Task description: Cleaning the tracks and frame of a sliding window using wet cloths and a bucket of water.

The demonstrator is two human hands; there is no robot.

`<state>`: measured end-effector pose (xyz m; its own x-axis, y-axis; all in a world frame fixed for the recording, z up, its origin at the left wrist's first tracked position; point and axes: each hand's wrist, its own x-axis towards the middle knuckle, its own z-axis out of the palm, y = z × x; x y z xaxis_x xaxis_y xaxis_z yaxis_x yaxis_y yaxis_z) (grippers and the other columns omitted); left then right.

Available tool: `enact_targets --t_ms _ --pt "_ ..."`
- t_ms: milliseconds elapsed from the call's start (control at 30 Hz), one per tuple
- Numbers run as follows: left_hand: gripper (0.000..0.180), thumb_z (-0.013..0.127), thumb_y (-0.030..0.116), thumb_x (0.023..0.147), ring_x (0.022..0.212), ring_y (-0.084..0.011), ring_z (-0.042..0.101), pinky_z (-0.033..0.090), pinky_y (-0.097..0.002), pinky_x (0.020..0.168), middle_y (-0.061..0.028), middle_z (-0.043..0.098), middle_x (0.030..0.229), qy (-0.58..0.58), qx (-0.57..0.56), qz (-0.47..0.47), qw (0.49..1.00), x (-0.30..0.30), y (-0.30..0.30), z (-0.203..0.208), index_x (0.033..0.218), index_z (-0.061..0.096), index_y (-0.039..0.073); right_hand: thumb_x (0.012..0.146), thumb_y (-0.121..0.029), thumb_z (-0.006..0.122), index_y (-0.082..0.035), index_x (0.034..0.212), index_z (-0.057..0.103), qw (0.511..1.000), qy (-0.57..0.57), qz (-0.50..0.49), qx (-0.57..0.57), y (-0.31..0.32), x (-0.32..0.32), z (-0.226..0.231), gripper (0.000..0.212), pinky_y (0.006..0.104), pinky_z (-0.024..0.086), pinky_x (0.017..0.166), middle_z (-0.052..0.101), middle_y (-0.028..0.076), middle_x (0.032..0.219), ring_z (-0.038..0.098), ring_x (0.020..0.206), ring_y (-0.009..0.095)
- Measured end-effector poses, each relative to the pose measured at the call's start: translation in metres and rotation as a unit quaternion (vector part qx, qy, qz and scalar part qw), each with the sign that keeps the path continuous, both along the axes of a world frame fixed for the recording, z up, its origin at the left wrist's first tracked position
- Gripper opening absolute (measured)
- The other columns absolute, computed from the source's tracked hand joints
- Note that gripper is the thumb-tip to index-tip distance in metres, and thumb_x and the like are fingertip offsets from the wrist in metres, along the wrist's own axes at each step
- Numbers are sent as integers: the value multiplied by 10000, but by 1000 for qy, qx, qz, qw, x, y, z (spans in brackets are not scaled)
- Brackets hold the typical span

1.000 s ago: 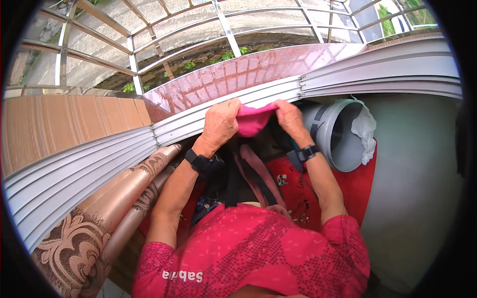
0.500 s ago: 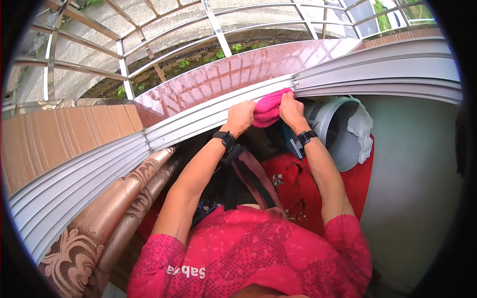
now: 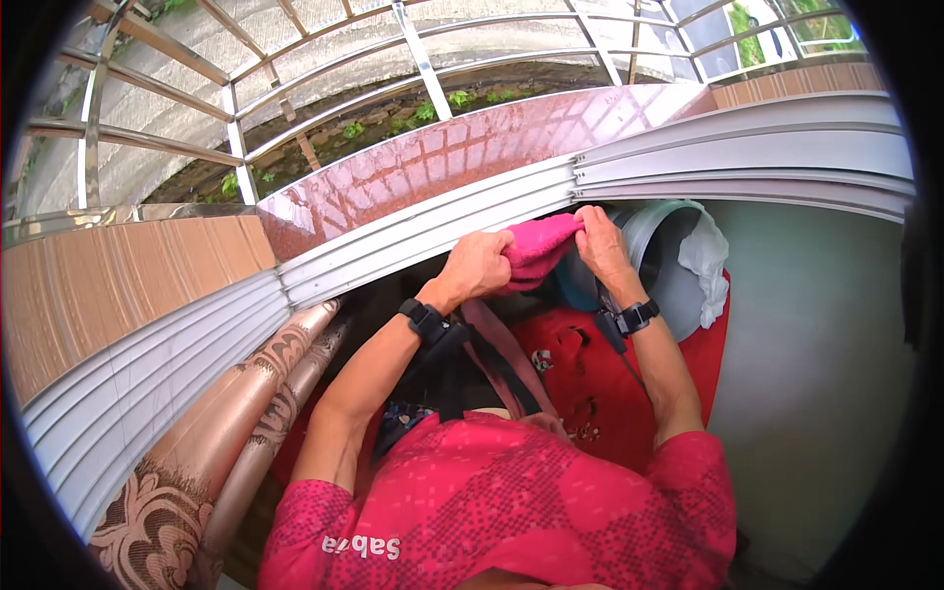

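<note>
A bright pink cloth (image 3: 536, 254) is stretched between my two hands, just inside the white sliding-window track (image 3: 423, 235). My left hand (image 3: 476, 265) grips its left side with curled fingers. The cloth's upper right corner is pinched in my right hand (image 3: 602, 241). Folds hang down between the hands; the fingertips are partly hidden in them. Each wrist wears a black strap with a small device. Beside my right wrist a grey bucket (image 3: 644, 246) lies tilted, with a white plastic bag (image 3: 703, 258) over its rim.
Beyond the track runs a glossy reddish stone sill (image 3: 442, 147), then metal railings (image 3: 418, 59). A patterned curtain (image 3: 226, 423) hangs at the left. White window frames (image 3: 747, 147) stand at the right. Below lies a red mat (image 3: 629, 393) on the floor.
Both hands have drawn back from the track toward me, bringing the cloth with them. They are now slightly farther apart, and the cloth is pulled out more between them.
</note>
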<state>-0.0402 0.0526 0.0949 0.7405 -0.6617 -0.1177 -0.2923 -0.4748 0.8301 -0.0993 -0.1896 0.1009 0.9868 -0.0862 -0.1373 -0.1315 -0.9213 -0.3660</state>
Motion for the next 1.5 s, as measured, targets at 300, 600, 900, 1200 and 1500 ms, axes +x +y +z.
enact_targets --t_ms 300,600,900,1200,1500 --pt "234 480 85 686 778 -427 600 469 -495 697 -233 632 777 42 59 60 996 29 -29 -44 842 653 72 806 -65 547 -33 929 552 981 84 16 -172 -4 41 -55 127 473 521 670 564 192 934 628 789 382" --pt "257 499 99 687 803 -423 609 476 -476 717 -231 642 803 61 76 94 991 32 -24 -55 875 675 86 755 -90 596 -5 937 598 968 123 104 -192 11 38 -54 201 433 540 653 584 200 972 660 757 349" --pt "281 490 114 696 811 -422 611 482 -482 738 -234 644 813 59 72 124 988 30 13 -41 900 682 90 727 -107 609 -6 864 659 982 115 34 -143 43 39 -59 177 435 543 674 604 211 959 659 771 360" --pt "207 499 117 701 783 -420 605 479 -484 713 -226 636 783 -12 169 195 966 31 93 -19 838 644 64 732 -91 596 -26 826 649 994 81 61 -46 142 23 -69 126 431 540 611 539 165 995 652 703 340" --pt "203 494 71 718 782 -366 614 486 -437 702 -186 632 795 -75 90 146 982 31 62 -26 864 634 60 757 -193 564 -177 865 632 999 19 26 31 59 31 -60 129 477 510 674 582 125 892 623 775 346"
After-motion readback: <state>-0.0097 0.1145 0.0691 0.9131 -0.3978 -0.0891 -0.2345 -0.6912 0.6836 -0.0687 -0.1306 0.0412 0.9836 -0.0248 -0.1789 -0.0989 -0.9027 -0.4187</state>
